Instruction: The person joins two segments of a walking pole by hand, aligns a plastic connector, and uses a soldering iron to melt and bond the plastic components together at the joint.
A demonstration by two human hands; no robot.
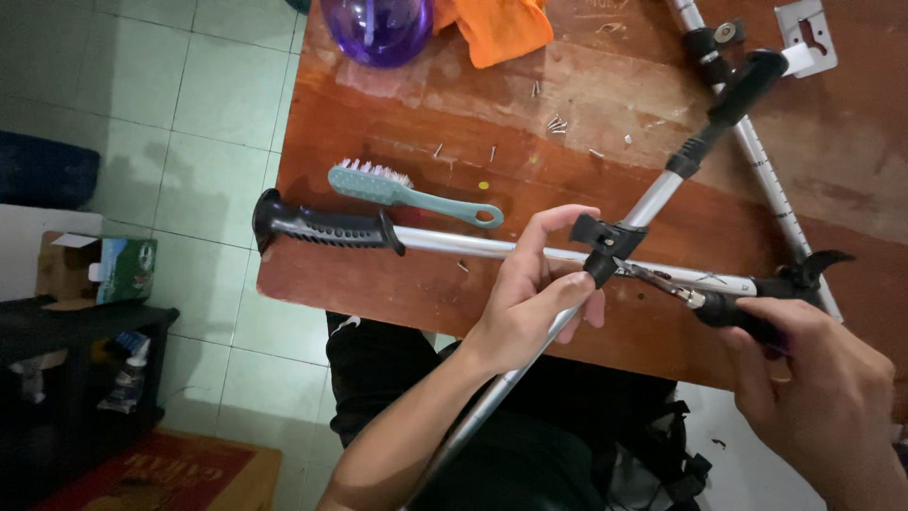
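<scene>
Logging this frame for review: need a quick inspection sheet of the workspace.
Surface: worn reddish wooden table, scuffed, pale patches.
Job's things: silver pole with black clamp; black-handled pliers, tip at the clamp.
Clutter: teal brush, loose screws, second pole with black grip, orange cloth, purple container, white bracket.
Grippers: left hand fingers on the clamp; right hand holds the pliers.
Cables: nothing seen.
Surroundings: tiled floor, dark shelf, cardboard box.
</scene>
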